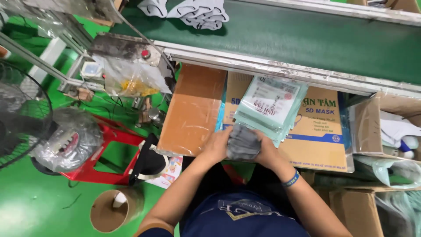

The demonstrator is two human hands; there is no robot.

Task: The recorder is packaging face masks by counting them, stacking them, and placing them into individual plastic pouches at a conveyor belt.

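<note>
Both our hands clasp one grey mask stack [242,142]: left grip [215,146] and right grip [268,149] closed on its ends, just beside the pouches [271,105] on a box [320,136]

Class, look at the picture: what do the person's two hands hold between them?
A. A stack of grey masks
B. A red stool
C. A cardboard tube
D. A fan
A: the left hand and the right hand press a stack of grey masks from both sides.
</note>
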